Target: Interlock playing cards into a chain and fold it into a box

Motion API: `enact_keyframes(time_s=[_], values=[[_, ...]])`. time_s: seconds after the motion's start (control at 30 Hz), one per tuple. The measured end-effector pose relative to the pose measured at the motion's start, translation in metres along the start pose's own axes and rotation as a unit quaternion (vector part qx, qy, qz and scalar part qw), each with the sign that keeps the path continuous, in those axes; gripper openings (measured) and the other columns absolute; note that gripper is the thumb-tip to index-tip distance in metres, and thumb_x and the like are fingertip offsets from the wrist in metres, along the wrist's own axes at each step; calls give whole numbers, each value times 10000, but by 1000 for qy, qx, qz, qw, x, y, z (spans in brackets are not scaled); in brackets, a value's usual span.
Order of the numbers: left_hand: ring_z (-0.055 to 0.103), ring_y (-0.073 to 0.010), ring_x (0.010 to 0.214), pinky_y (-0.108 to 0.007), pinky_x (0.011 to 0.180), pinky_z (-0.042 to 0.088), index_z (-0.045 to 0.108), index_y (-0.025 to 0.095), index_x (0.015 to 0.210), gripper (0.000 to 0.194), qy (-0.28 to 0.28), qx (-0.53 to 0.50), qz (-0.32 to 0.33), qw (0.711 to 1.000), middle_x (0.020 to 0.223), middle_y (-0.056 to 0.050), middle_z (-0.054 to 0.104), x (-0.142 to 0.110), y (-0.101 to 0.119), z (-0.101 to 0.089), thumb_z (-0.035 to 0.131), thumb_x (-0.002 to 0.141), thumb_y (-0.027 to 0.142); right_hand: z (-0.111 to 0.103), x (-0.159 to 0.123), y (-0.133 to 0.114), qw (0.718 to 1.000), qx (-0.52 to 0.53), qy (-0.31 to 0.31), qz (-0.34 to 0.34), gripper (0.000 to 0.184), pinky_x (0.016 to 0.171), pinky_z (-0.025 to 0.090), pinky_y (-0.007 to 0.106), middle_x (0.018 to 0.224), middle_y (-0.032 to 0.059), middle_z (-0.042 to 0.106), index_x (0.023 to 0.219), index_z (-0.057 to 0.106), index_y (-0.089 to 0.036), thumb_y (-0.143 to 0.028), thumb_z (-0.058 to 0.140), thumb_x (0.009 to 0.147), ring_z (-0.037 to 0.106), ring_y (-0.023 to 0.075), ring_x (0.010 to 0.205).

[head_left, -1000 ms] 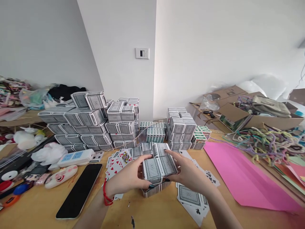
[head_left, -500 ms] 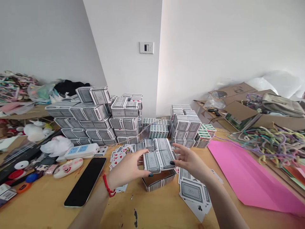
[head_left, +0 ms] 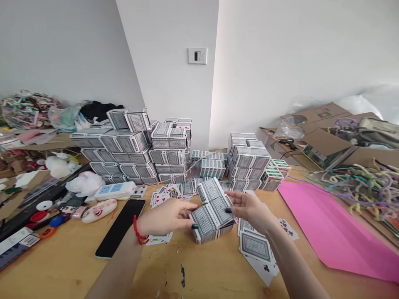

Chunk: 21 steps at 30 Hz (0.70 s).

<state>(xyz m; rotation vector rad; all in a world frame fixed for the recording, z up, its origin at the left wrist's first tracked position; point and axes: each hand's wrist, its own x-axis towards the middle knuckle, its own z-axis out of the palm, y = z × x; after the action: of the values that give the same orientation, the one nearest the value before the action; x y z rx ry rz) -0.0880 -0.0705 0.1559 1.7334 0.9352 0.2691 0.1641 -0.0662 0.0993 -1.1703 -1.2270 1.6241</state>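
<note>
- The left hand point(head_left: 168, 216) has its fingers partly curled, the thumb at the near left edge of a flat piece of joined grey-and-white patterned playing cards point(head_left: 210, 205).
- The right hand point(head_left: 249, 209) is half open; its dark-nailed thumb lies on the right part of that piece, the other fingers spread near its far right edge.
- The piece lies between the two sets of fingers, tilted and turned askew over an open-topped box of folded playing cards point(head_left: 215, 236). A dark gap shows between them on the near right; whether they touch elsewhere is hard to tell.
- Just right of the right fingers are loose grey-backed playing cards point(head_left: 255, 245); beyond the left fingers are face-up red-suited cards point(head_left: 160, 199).
- Farther left of the left fingers lies a black smartphone point(head_left: 120, 228) on the wooden tabletop point(head_left: 162, 274).
- Uneven pressure from the two thumbs could bend the piece at its seams or pop a folded card loose.
- Lowered at this angle, a corner could catch the box rim and crush or skew the wall.
- The left fingers seem to grip only an edge, so the piece could slip; a sweep of the right wrist could scatter the loose cards.
</note>
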Motion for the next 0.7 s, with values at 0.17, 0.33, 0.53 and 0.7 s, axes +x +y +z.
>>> enact_keyframes(time_s=[0.17,0.33,0.53,0.7], values=[[608,-157,662,-195,553,403,644,184,995,295,25,51,1,998,731,-12,671,5,-2,-3,528,755,309,7,5,3,998,60,-23,-5,407,737,485,310,826,54,678,929,608,-138,-276,747,572,634,180,773],[617,-174,662,-211,560,422,651,164,966,319,35,39,-11,999,722,-28,676,14,-14,-2,562,719,345,8,14,16,996,75,51,-26,491,688,497,302,781,40,673,982,581,-154,-315,758,554,637,175,724],[612,-178,638,-208,529,402,664,171,904,283,58,83,-5,995,689,-25,675,17,-26,-4,580,699,347,14,17,21,995,44,77,-56,492,658,486,273,774,35,662,967,580,-151,-342,754,548,627,169,722],[611,-179,644,-216,553,407,662,171,913,280,64,93,-2,994,700,-25,675,19,-27,-3,580,699,334,15,14,18,995,31,76,-50,448,629,471,252,750,16,645,946,579,-153,-325,740,565,612,146,686]])
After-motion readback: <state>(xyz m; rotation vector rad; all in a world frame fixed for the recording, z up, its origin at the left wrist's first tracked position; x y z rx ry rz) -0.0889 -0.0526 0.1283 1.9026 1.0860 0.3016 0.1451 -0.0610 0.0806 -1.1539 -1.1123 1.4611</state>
